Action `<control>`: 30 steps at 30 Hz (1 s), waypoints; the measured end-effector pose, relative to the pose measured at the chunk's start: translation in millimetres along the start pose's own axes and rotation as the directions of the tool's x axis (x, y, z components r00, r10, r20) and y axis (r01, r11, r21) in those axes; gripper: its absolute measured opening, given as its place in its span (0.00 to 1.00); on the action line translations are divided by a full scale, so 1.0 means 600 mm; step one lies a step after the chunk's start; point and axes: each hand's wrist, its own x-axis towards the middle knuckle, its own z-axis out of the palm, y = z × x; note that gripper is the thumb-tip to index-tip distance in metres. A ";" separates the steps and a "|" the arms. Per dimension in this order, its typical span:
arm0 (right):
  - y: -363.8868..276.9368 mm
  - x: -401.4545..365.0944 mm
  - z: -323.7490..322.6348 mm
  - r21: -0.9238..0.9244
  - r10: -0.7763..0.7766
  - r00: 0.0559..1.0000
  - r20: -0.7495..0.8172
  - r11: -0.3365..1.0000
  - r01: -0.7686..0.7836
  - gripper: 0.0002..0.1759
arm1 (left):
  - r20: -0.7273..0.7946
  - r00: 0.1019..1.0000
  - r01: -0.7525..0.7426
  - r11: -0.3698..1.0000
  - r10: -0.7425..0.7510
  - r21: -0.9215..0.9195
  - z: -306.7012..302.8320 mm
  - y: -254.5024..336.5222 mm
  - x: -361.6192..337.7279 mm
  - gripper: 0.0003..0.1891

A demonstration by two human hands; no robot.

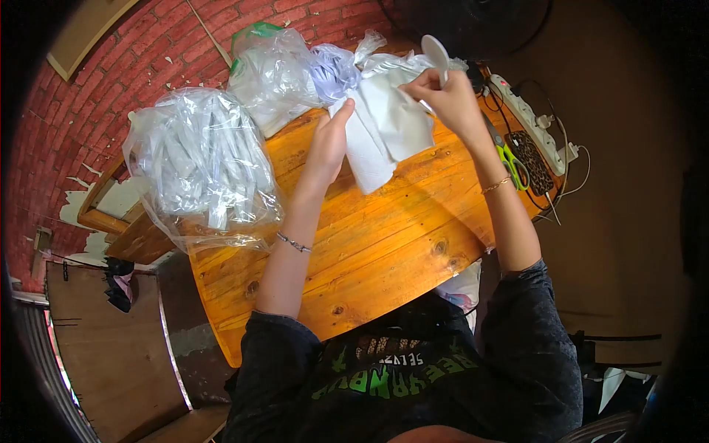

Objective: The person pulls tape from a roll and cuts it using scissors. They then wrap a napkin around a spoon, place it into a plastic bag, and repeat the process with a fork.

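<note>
My left hand (331, 144) is closed on the edge of a folded white paper napkin (363, 151), its thumb lying along the top. The napkin hangs slanting over the wooden table. Pinched in my right hand (447, 100) is a white plastic spoon (436, 52), its bowl sticking up above the fingers and most of the handle hidden by the hand. Below my right fingertips, a smooth off-white sheet (406, 125) lies beside the napkin and overlaps it in this view.
On the wooden table (384, 244), a clear bag of wrapped white items (203, 159) stands left. Behind are another clear bag (273, 70) and a lilac plastic bundle (334, 70). Green-handled scissors (515, 166), a leopard-print phone (530, 159) and a power strip (528, 118) with cables lie right.
</note>
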 end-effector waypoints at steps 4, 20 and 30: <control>-0.027 -0.005 -0.028 -0.133 -0.117 0.990 -0.080 0.985 0.106 0.09 | 0.104 0.990 0.114 0.985 -0.100 -0.132 -0.003 -0.005 0.002 0.20; -0.033 -0.026 0.048 0.439 0.171 0.857 0.487 0.800 -0.409 0.14 | 0.232 0.970 0.128 0.969 -0.077 -0.212 0.012 -0.018 -0.005 0.17; -0.014 -0.034 0.081 0.310 0.070 0.935 0.348 0.933 -0.185 0.12 | 0.203 0.978 0.056 0.996 -0.040 -0.072 0.006 -0.030 -0.002 0.17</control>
